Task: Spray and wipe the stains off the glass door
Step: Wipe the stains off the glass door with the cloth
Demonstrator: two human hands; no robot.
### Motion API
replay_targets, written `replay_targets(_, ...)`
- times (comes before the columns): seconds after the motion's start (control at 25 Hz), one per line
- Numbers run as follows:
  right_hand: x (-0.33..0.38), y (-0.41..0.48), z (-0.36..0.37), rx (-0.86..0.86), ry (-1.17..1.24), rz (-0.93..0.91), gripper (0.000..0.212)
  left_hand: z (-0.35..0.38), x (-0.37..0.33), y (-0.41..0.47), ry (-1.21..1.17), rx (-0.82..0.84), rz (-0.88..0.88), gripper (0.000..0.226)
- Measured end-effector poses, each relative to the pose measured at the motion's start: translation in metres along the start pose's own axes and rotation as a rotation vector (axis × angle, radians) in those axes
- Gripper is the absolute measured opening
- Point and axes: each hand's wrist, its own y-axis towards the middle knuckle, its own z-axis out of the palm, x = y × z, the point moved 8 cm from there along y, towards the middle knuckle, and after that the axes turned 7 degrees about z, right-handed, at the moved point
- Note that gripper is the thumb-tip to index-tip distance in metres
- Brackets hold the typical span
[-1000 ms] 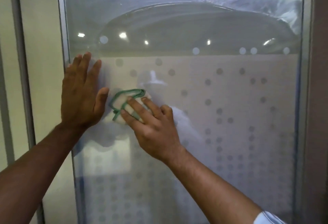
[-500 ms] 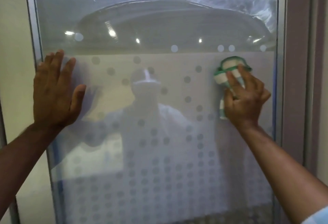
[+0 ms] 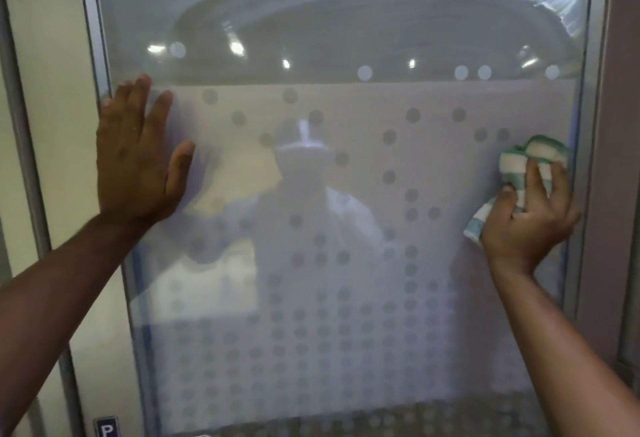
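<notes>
The glass door (image 3: 346, 38) fills the view, clear at the top and frosted with rows of grey dots below. My left hand (image 3: 138, 156) lies flat on the glass near its left edge, fingers spread and pointing up, holding nothing. My right hand (image 3: 530, 218) presses a bunched green-and-white striped cloth (image 3: 530, 159) against the glass at the right edge of the pane. No spray bottle is in view. I cannot make out separate stains on the glass.
A metal frame (image 3: 91, 38) borders the pane on the left and another frame strip (image 3: 595, 90) on the right. A pale wall panel (image 3: 48, 90) stands left of the door. A small blue sign (image 3: 107, 428) sits at the bottom left. A person's reflection shows in the glass.
My right hand swept the cloth from beside my left hand across the pane to its right edge, then slightly lower. My left hand stayed flat on the glass.
</notes>
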Motion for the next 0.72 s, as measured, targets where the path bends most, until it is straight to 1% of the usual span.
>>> replay_targets(0.12,0.022,-0.031,0.005,0.035,0.056,0.053,0.050,0.000,-0.002,0.001,-0.004,-0.003,-0.006,0.067)
replay_targets(0.28,0.074,-0.090,0.015,0.051,0.078,-0.097,0.049,-0.001,-0.001,-0.001,-0.004,0.005,-0.015,0.068)
replay_targets(0.36,0.102,-0.120,0.023,0.076,0.078,-0.136,0.052,-0.001,-0.001,0.000,-0.014,0.007,-0.017,0.069)
replay_targets(0.56,0.175,-0.202,0.049,0.214,0.087,-0.263,0.061,0.001,0.000,0.000,-0.016,0.021,-0.027,0.069)
replay_targets(0.72,0.229,-0.260,0.066,0.320,0.115,-0.341,0.060,0.001,0.002,-0.001,-0.041,0.016,-0.031,0.068)
